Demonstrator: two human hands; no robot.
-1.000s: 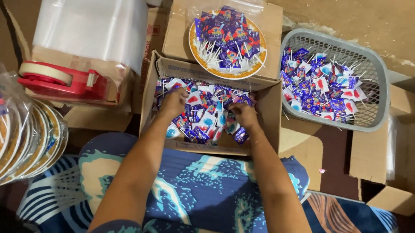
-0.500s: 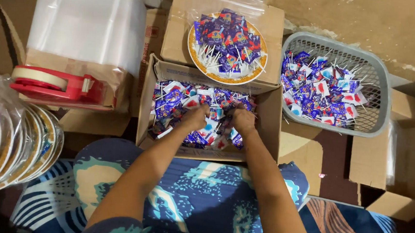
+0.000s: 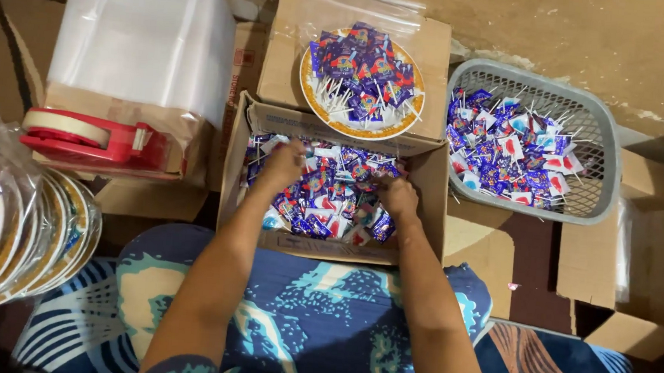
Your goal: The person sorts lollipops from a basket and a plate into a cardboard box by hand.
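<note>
We see the stack of clear plastic bags (image 3: 144, 37) at far left, biggest thing here, with a red tape dispenser (image 3: 90, 137) against its base. Next the open cardboard box (image 3: 328, 245) on the lap, full of wrapped lollipops (image 3: 331, 194); that pile is where both hands are. Grey mesh basket (image 3: 580, 204) at right holds more of them. A round yellow-rimmed plate (image 3: 352, 122) loaded with lollipops sits on a box just behind, partly over the open box's back flap.

Left hand (image 3: 285, 162) is curled down into the pile at the back left; it looks closed round some wrappers, but we cannot tell what it has. Right hand (image 3: 397, 195) is also bent into the pile at mid-right, fingers buried, grip unclear.

Risks as we judge them: a forearm lifting back could knock the plate's near edge and tip it. Sticks may snag, so a grab could drag extras over the low front wall. The box could slide off the lap.
</note>
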